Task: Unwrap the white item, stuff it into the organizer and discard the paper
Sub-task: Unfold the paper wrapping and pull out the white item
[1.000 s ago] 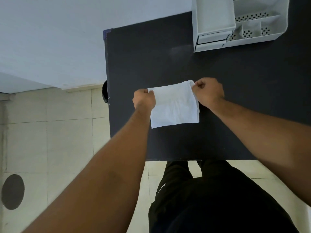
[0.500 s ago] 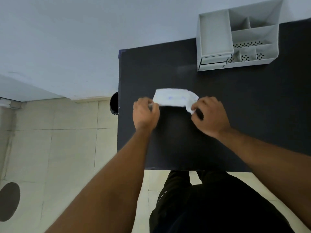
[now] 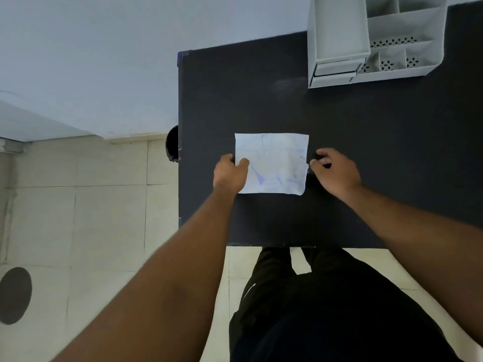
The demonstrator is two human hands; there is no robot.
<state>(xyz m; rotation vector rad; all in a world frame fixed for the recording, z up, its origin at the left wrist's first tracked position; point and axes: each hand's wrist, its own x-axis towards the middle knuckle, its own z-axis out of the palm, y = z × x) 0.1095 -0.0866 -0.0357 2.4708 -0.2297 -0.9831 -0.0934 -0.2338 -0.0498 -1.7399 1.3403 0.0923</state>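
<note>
The white item [image 3: 273,163] is a flat paper packet with faint blue print, lying on the black table [image 3: 366,142] near its left side. My left hand [image 3: 230,173] pinches the packet's left edge, thumb on top. My right hand [image 3: 334,171] rests at the packet's right edge with its fingers curled; the thumb tip touches the edge, and whether it grips the paper is unclear. The grey organizer [image 3: 339,30] stands at the table's far edge, with one large bin on the left and several smaller perforated compartments on the right.
A dark round object [image 3: 172,143] sits on the floor beside the table's left edge. The tiled floor [image 3: 104,205] lies to the left and has a dark round patch [image 3: 14,295]. My legs in black trousers [image 3: 313,309] are at the table's near edge.
The packet was held up between both hands. It has been turned over and laid flat on the table, printed side up, and the view has shifted toward the table.
</note>
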